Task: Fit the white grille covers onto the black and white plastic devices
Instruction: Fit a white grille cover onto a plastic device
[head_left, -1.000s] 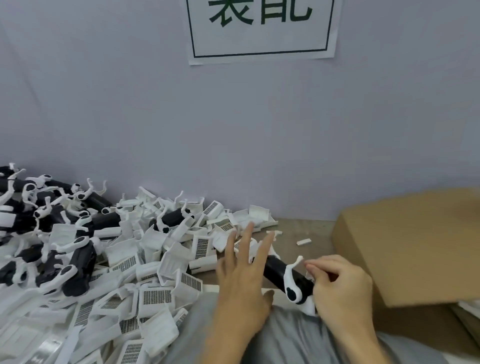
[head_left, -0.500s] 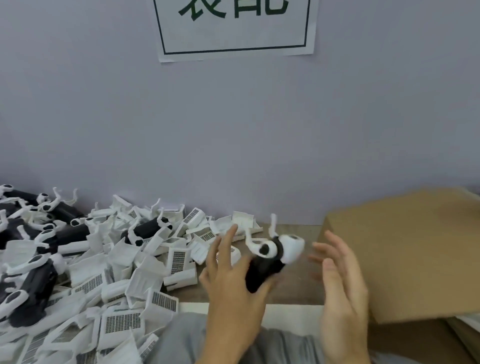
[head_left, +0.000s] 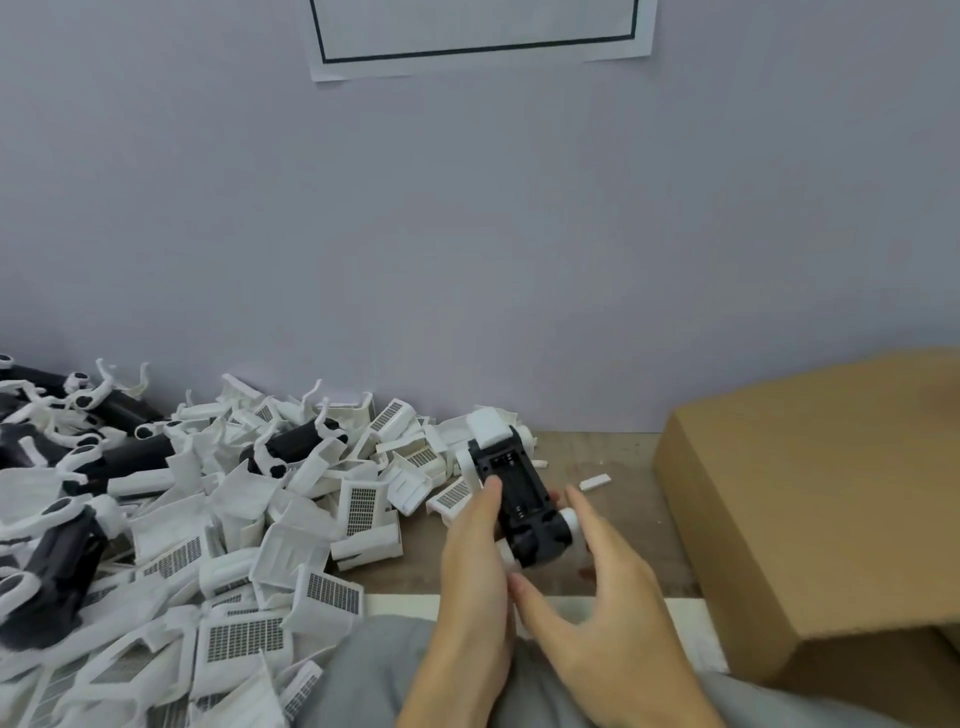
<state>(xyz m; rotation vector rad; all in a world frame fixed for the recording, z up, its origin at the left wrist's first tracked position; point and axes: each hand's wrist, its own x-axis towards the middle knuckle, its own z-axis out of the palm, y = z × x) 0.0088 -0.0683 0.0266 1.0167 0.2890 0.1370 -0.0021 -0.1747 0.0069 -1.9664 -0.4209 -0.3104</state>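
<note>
Pale lilac wall (head_left: 467, 234) backs a wooden worktop (head_left: 613, 462), with only the lower edge of a paper sign (head_left: 478, 31) showing, less of it than half a second ago. The black and white device (head_left: 519, 499), which was then held up with its white looped end toward the wall, now lies turned over between the two hands, its black underside facing up and a white cap at its far end. The left hand (head_left: 472, 587) grips it from the left, thumb laid along the black body and fingers wrapped beneath. The right hand (head_left: 597, 587), spread open in the air before, has come in: its fingers are loosely extended, the forefinger touching the white knob at the near right corner, the thumb reaching under the near end. To the left spreads the heap of white grille covers (head_left: 244, 561) mixed with more devices. A cardboard box (head_left: 831, 488) stands at the right.
</note>
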